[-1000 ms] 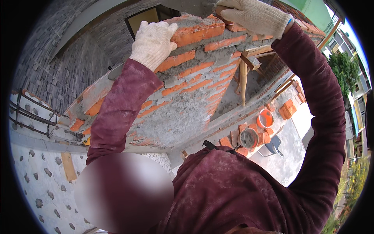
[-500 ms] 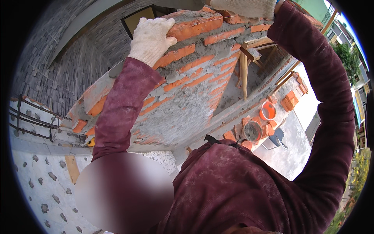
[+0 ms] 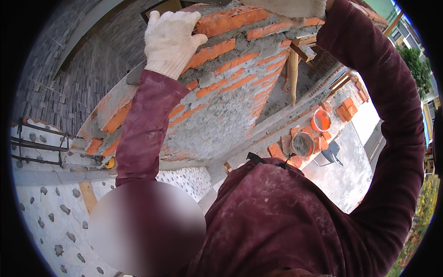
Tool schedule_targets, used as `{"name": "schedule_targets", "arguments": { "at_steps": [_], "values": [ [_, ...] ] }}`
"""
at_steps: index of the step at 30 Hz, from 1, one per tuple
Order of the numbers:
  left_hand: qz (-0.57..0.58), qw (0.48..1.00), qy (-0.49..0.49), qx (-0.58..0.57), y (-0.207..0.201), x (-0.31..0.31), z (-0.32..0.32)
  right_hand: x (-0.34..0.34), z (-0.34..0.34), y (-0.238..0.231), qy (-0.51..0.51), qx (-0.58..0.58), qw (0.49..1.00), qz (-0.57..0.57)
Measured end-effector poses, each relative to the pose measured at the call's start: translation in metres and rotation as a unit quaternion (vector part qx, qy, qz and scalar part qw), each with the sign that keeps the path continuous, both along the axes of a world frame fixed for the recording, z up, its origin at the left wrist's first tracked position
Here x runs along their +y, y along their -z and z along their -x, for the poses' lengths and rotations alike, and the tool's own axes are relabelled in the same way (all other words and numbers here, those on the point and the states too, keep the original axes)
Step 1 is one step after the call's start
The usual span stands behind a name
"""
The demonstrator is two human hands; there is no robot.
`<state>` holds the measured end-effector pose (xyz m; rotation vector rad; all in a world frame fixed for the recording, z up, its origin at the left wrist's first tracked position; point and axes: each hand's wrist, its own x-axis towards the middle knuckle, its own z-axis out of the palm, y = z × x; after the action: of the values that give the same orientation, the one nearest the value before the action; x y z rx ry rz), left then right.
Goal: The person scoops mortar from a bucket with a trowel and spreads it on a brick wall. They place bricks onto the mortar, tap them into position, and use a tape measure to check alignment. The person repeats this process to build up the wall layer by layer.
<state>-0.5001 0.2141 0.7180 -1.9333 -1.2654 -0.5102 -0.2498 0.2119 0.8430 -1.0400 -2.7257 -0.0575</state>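
At the top of a red brick wall [image 3: 217, 111] with grey mortar joints, my left hand [image 3: 168, 44] wears a cream knitted glove. Its thumb presses the near face of a top-course brick [image 3: 235, 21] and its bent fingers reach over the brick's left end. Wet-looking mortar shows under and behind this brick, and a thin string runs along its face. My right hand [image 3: 300, 7], gloved too, is at the upper edge over the wall's right part. Its fingers lie out of the picture, so what it holds is hidden.
Wooden props [image 3: 293, 76] stand beyond the wall. Lower right are an orange bucket [image 3: 321, 120], a bucket of grey mortar [image 3: 302, 144], loose bricks [image 3: 346, 110] and a dark chair-like object [image 3: 330, 154]. Bare steel bars [image 3: 39, 143] jut out at left, before a grey stone-clad wall [image 3: 60, 87].
The view has shifted slightly. A flat grey piece near my right hand at the upper edge has gone out of sight. My left hand stays at the same brick, its fingers slightly changed.
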Motion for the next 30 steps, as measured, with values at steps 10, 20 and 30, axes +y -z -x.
{"name": "schedule_targets", "arguments": {
  "at_steps": [10, 20, 30],
  "values": [
    [-0.005, 0.999, -0.034, 0.0, 0.006, -0.007, 0.007, 0.038, 0.005, 0.0, -0.103, -0.069, 0.987, -0.102],
    [-0.011, 0.999, -0.031, -0.02, 0.011, -0.009, 0.004, 0.059, 0.007, 0.008, -0.24, -0.159, 0.934, -0.211],
    [0.012, 0.997, -0.077, -0.024, 0.005, -0.006, -0.003, -0.006, -0.033, -0.019, 0.021, 0.011, 0.985, -0.169]
  ]
}}
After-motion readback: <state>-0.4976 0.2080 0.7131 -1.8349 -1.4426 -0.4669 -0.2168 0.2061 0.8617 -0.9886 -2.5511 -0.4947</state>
